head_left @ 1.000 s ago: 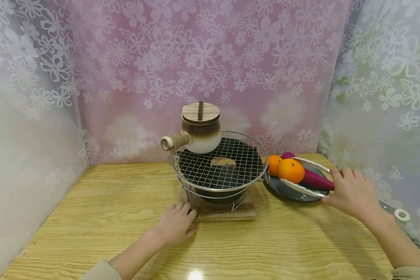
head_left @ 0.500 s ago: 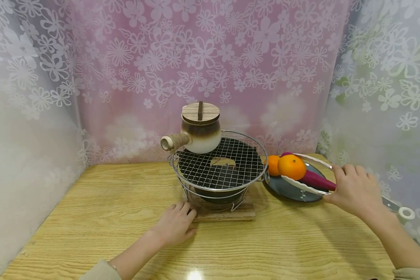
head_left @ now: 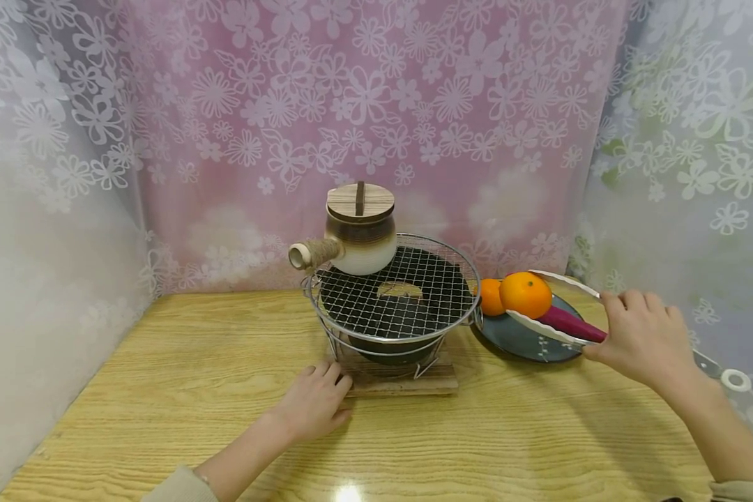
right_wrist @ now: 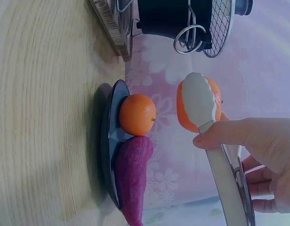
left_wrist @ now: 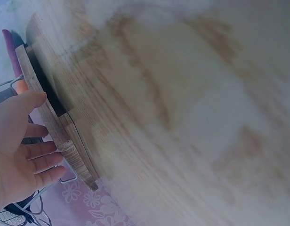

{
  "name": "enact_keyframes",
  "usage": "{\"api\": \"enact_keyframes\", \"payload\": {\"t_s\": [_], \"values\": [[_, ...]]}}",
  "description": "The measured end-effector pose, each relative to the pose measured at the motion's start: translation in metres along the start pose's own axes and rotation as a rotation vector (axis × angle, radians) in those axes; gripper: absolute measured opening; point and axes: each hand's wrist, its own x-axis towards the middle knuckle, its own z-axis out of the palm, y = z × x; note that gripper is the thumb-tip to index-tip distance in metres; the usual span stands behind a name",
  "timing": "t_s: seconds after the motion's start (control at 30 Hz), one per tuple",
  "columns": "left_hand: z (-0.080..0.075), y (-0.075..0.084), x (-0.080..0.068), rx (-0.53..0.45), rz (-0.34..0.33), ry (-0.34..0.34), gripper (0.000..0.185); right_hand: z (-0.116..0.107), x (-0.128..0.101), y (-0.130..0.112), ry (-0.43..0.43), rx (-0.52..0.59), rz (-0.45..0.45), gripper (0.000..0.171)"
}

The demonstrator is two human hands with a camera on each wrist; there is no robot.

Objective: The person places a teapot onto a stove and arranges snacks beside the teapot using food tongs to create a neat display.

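Note:
My right hand (head_left: 641,340) grips white tongs (head_left: 555,333) that clamp an orange (head_left: 526,294), held a little above a dark plate (head_left: 517,339). In the right wrist view the tongs (right_wrist: 215,150) pinch that orange (right_wrist: 197,106) clear of the plate (right_wrist: 107,141). A second orange (head_left: 491,297) and a purple sweet potato (head_left: 571,323) lie on the plate. My left hand (head_left: 314,403) rests flat on the table, fingers touching the wooden board (head_left: 408,382) under the small grill stove (head_left: 394,296). A ceramic pot (head_left: 356,233) with a wooden lid stands on the mesh.
The yellow wooden table (head_left: 163,390) is walled by floral curtains (head_left: 364,118) at the back and both sides. A roll of tape (head_left: 735,380) lies at the right edge. The pot's rope-wrapped handle (head_left: 310,254) sticks out to the left.
My right hand has lifted the tongs with the orange up off the plate and slightly right. The left hand has not moved.

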Motion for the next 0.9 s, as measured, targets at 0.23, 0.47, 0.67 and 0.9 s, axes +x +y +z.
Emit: {"api": "enact_keyframes", "payload": {"t_s": [0.23, 0.47, 0.67, 0.9], "values": [[-0.001, 0.0, 0.0, 0.001, 0.002, -0.003, 0.044, -0.006, 0.002, 0.001, 0.003, -0.003, -0.001, 0.076], [-0.003, -0.001, 0.0, 0.013, 0.002, -0.003, 0.045, -0.013, 0.004, 0.001, 0.003, -0.009, -0.014, 0.08], [-0.002, 0.0, 0.0, 0.02, 0.007, -0.006, 0.046, -0.017, 0.005, 0.0, 0.003, -0.007, -0.012, 0.081], [0.0, 0.0, 0.0, 0.019, 0.007, 0.0, 0.045, -0.022, 0.007, -0.002, 0.031, 0.005, -0.02, 0.082]]}}
